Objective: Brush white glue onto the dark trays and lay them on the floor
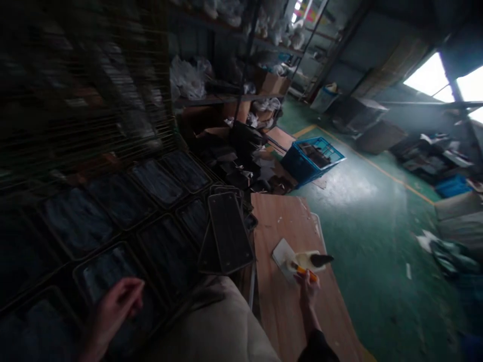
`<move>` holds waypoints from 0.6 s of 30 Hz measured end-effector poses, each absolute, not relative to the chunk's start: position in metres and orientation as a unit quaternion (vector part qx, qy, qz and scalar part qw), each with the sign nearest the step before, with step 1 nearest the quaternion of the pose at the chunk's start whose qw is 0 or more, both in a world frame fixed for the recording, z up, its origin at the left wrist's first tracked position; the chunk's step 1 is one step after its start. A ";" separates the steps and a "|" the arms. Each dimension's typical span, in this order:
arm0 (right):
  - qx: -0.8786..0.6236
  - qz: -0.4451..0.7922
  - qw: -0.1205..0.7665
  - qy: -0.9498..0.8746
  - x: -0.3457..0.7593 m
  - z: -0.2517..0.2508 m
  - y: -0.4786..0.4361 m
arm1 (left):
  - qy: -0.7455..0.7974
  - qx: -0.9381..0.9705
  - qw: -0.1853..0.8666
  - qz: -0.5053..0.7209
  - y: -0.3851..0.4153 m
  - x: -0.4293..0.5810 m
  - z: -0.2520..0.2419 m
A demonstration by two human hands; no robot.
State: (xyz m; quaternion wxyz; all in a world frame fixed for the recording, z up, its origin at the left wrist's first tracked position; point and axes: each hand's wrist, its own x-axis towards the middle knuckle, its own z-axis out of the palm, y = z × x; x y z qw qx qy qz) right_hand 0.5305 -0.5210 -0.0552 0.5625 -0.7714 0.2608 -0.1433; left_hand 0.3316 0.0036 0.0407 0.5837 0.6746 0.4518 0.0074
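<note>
My right hand (310, 287) is closed around the orange handle of a brush (306, 273). The brush's pale head rests over a flat white plate (281, 251) on a plywood board (279, 213). Right beside it lies a cream-coloured piece (304, 259) with a dark pointed end (321, 260); its kind is unclear. On the other side, my left hand (123, 304) hovers over dark rectangular panels with rounded corners, fingers curled in and no object visible in them. The nearest panel (101, 266) has a streaky, bluish sheen.
Several similar panels (75, 218) lie in rows at left, and dark panels (230, 231) are stacked by the board. Behind stand a blue crate (313, 158), scattered dark scraps (241, 171) and shelves with plastic bags (188, 78). Green floor (362, 221) extends to the right.
</note>
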 end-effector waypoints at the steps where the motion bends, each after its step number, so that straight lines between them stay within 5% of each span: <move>1: -0.775 -0.143 0.552 0.273 0.529 -0.063 -0.531 | 0.401 0.681 0.612 -0.006 -0.021 0.347 0.034; 18: -0.880 0.014 0.383 0.280 0.574 -0.170 -0.599 | 0.372 0.741 0.530 -0.177 -0.143 0.461 0.043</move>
